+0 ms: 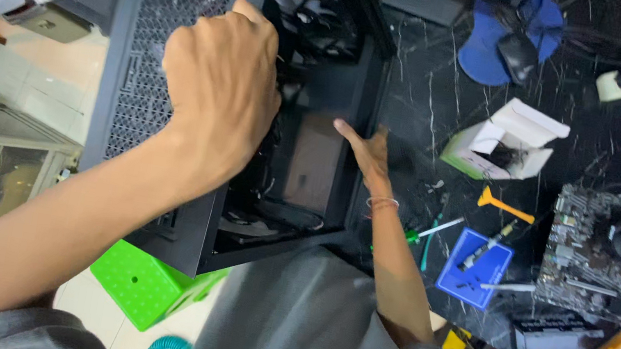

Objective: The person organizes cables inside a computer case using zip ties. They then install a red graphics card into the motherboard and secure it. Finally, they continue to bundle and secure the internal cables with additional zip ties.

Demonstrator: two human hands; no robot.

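A black computer case (pixel 182 38) with a mesh panel lies on its side at the edge of a black marble table (pixel 430 102), open towards me. My left hand (pixel 221 81) grips the case's upper frame edge next to the mesh, fingers curled over it. My right hand (pixel 363 148) rests flat against the case's right side wall, fingers spread, holding nothing. Inside the case I see cables and a brownish panel (pixel 312 162).
On the table to the right lie a motherboard with a cooler fan (pixel 606 246), a blue tray with screwdriver bits (pixel 474 267), an orange pry tool (pixel 505 205), a white and green box (pixel 503 139), a blue mouse pad with a mouse (pixel 514 41). A green plastic stool (pixel 147 286) stands below.
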